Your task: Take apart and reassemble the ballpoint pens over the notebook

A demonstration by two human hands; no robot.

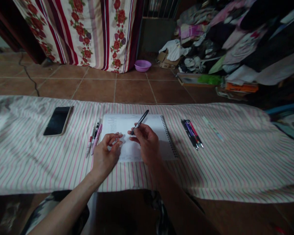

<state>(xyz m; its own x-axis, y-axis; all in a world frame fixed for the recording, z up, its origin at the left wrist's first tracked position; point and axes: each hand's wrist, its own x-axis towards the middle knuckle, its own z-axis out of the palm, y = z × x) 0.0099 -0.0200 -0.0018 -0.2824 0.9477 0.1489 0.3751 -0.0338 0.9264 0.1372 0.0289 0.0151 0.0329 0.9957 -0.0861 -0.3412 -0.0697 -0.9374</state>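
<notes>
My right hand (149, 143) holds a dark pen (141, 119) between thumb and fingers, tilted with its upper end away from me. It is above a spiral notebook (165, 133) with a white page and its wire binding along the right edge. My left hand (107, 148) hovers at the page's left side, fingers curved, with a gap between thumb and fingertips. A small shiny spot shows near those fingers, too small to identify. Left of the notebook lie several pens (96, 137), one of them pink. Right of it, several dark, purple and red pens (192, 133) lie side by side.
A striped cloth (235, 169) covers the low table. On it, a phone (58, 121) lies at the left and a pale, slim strip-like item (212, 128) at the right. Beyond are a floral curtain (95, 32), a purple basin (142, 66) and heaped clothes (210, 39).
</notes>
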